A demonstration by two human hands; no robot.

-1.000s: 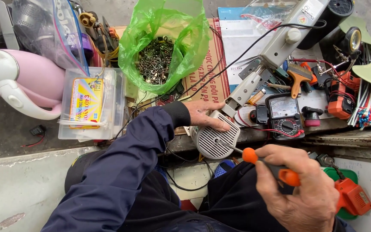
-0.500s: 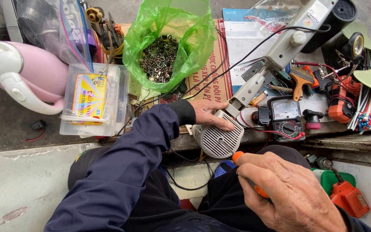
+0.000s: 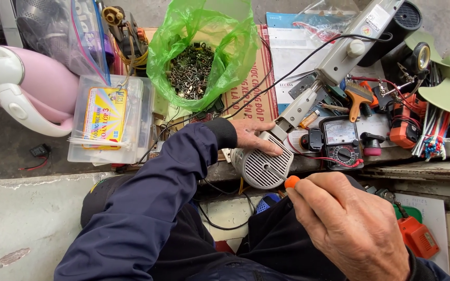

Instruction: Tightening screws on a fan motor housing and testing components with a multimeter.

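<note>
Two hands are on the job. My right hand has its fingers closed around an orange-handled screwdriver, and since a second ago it has come forward from near my lap, so the thin shaft now lies on the round slotted grille. I judge the tip is seating in the grille rather than approaching it. My left hand stays where it was, fingers wrapped over the top of the grille's housing, steadying it at the worktop edge. Just right of the grille sits a multimeter. Behind the grille stands a green bag of small metal parts, and left of it a clear plastic box.
</note>
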